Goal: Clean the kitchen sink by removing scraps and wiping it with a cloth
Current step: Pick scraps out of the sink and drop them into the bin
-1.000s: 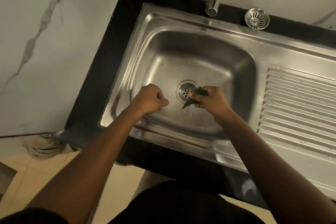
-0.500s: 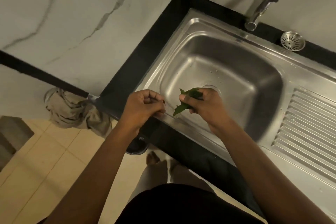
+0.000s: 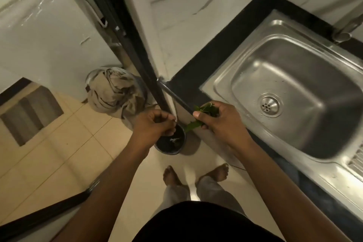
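Note:
My right hand (image 3: pixel 220 122) is shut on a bunch of green leaf scraps (image 3: pixel 206 110), held off the left edge of the counter above the floor. A leaf tip (image 3: pixel 191 126) hangs down over a small dark bin (image 3: pixel 170 143) standing on the tiles. My left hand (image 3: pixel 155 125) is a closed fist right over the bin; whether it holds any scrap I cannot tell. The steel sink (image 3: pixel 222 82) lies to the right, its basin bare around the drain (image 3: pixel 269 105).
A crumpled beige cloth (image 3: pixel 114 92) sits in a basket on the floor to the left of the bin. A dark vertical frame (image 3: pixel 135 49) stands between the cloth and the counter. The tap base (image 3: pixel 342 35) is at the far right. My bare feet (image 3: pixel 196 175) stand below the bin.
Both hands have come out of the sink basin and moved left past the counter edge to above the floor bin. The view has swung left with them.

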